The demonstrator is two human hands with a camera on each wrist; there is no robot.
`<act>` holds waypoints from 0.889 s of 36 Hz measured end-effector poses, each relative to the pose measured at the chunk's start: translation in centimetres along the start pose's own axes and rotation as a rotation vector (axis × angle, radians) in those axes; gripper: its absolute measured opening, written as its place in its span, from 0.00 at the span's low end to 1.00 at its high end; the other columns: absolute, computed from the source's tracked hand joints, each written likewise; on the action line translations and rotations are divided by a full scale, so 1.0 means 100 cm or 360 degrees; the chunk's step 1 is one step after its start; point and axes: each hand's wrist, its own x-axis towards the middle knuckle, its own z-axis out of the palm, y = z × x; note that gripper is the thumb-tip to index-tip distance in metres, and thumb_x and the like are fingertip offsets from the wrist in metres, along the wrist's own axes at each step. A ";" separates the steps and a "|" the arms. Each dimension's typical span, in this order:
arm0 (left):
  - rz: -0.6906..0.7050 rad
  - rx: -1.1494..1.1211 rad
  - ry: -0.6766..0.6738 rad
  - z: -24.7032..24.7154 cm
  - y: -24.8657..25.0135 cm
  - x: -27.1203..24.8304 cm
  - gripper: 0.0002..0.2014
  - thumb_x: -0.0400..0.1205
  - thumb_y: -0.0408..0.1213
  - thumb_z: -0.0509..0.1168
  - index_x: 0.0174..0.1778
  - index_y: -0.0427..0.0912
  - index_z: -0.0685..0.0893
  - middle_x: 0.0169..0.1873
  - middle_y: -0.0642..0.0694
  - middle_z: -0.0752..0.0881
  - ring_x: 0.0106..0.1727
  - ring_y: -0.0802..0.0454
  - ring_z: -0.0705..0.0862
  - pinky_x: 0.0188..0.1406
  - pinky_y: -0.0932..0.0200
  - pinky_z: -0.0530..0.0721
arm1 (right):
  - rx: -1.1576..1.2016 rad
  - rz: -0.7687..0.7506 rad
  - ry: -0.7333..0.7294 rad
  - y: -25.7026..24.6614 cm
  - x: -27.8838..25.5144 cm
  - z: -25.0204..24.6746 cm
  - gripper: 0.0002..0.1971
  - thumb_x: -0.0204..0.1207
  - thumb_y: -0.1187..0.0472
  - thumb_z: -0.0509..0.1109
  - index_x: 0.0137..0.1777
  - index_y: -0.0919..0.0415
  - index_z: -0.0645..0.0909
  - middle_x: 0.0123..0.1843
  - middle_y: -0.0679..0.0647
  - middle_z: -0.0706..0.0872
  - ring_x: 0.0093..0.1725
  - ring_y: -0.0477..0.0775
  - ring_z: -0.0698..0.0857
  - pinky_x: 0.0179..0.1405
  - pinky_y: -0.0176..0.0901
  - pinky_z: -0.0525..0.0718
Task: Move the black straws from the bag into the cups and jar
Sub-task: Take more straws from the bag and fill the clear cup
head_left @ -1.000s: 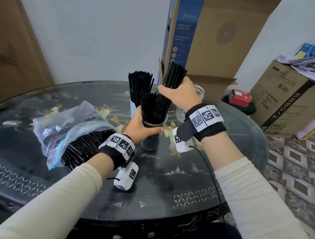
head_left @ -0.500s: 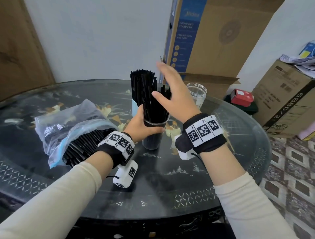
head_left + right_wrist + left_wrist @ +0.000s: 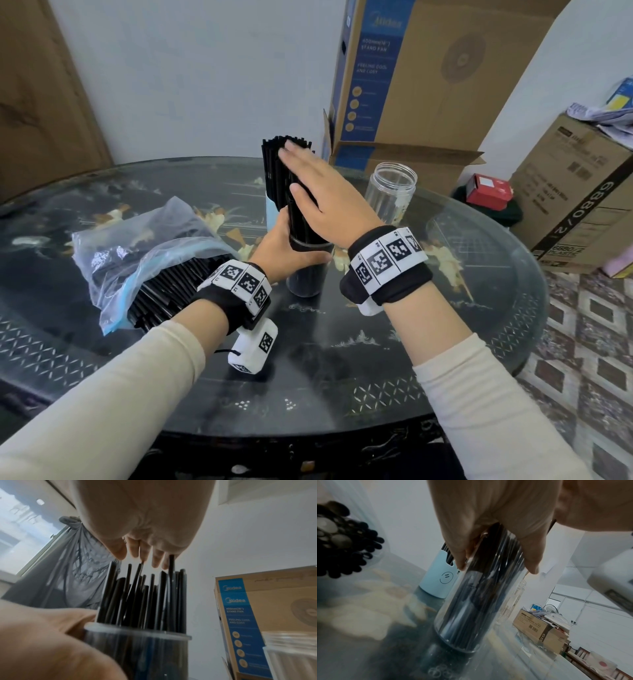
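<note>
A clear cup [image 3: 306, 274] [image 3: 471, 608] [image 3: 137, 649] full of black straws [image 3: 142, 595] stands mid-table. My left hand [image 3: 286, 251] [image 3: 496, 555] grips its side near the rim. Flat over the straw tops lies my right hand [image 3: 318, 192] [image 3: 147, 555], fingers straight and touching the tips. Behind stands a light blue cup [image 3: 272, 214] [image 3: 438, 577] packed with black straws [image 3: 274, 164]. An empty clear jar [image 3: 390, 193] [image 3: 291, 655] is to the right. The clear bag [image 3: 137, 253] lies at left with many black straws [image 3: 161, 294] [image 3: 342, 545] sticking out of its mouth.
A tall fan carton [image 3: 411, 78] leans behind the round dark glass-topped table [image 3: 376, 342]. A brown box [image 3: 579, 205] and a small red box [image 3: 489, 186] sit off the table's right side. A wooden door [image 3: 41, 102] is at far left.
My right hand let go of the bundle of straws it gripped, which dropped into the clear cup. The hand opened flat and came down over the straw tops. The left hand stayed on the cup.
</note>
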 end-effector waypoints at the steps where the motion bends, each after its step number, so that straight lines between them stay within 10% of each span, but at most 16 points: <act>1: 0.0000 -0.0005 -0.0003 0.000 0.000 0.000 0.48 0.63 0.46 0.83 0.75 0.50 0.63 0.66 0.56 0.79 0.67 0.61 0.78 0.68 0.49 0.79 | -0.0063 0.0016 -0.0010 0.002 -0.002 0.002 0.21 0.87 0.59 0.56 0.79 0.61 0.71 0.81 0.55 0.71 0.83 0.54 0.63 0.82 0.46 0.60; 6: -0.0027 -0.0010 0.0004 0.000 0.001 -0.003 0.51 0.62 0.49 0.83 0.77 0.51 0.61 0.67 0.57 0.78 0.68 0.60 0.78 0.68 0.49 0.79 | -0.0131 0.0144 0.0096 0.002 -0.015 0.005 0.19 0.88 0.56 0.56 0.74 0.60 0.77 0.74 0.54 0.79 0.77 0.52 0.73 0.79 0.46 0.66; 15: 0.0017 -0.0134 0.0051 0.005 0.005 -0.008 0.54 0.69 0.31 0.80 0.81 0.38 0.46 0.67 0.53 0.73 0.60 0.75 0.74 0.49 0.84 0.75 | -0.0160 0.0236 -0.0096 -0.001 -0.026 0.001 0.23 0.90 0.53 0.50 0.83 0.57 0.65 0.83 0.51 0.68 0.83 0.50 0.62 0.83 0.46 0.54; 19: -0.0083 -0.0032 -0.0056 -0.010 0.002 -0.016 0.64 0.67 0.33 0.82 0.81 0.45 0.34 0.78 0.48 0.58 0.75 0.63 0.62 0.67 0.74 0.68 | -0.0012 0.0169 0.0093 -0.010 -0.025 -0.003 0.23 0.89 0.53 0.53 0.81 0.59 0.67 0.82 0.54 0.69 0.82 0.51 0.64 0.81 0.43 0.59; 25: 0.0083 0.0401 0.0201 -0.057 0.000 -0.045 0.26 0.75 0.30 0.70 0.68 0.50 0.75 0.67 0.49 0.78 0.69 0.55 0.74 0.70 0.54 0.75 | 0.0115 -0.0025 0.0424 -0.042 -0.022 0.008 0.14 0.81 0.65 0.60 0.63 0.66 0.80 0.59 0.57 0.82 0.58 0.54 0.79 0.59 0.40 0.76; 32: 0.0209 0.0607 0.0577 -0.123 -0.003 -0.088 0.13 0.76 0.28 0.62 0.43 0.53 0.85 0.46 0.56 0.87 0.49 0.55 0.83 0.52 0.70 0.77 | 0.0365 0.0066 0.0123 -0.081 -0.014 0.061 0.08 0.70 0.70 0.58 0.39 0.67 0.79 0.38 0.58 0.80 0.40 0.58 0.78 0.41 0.54 0.79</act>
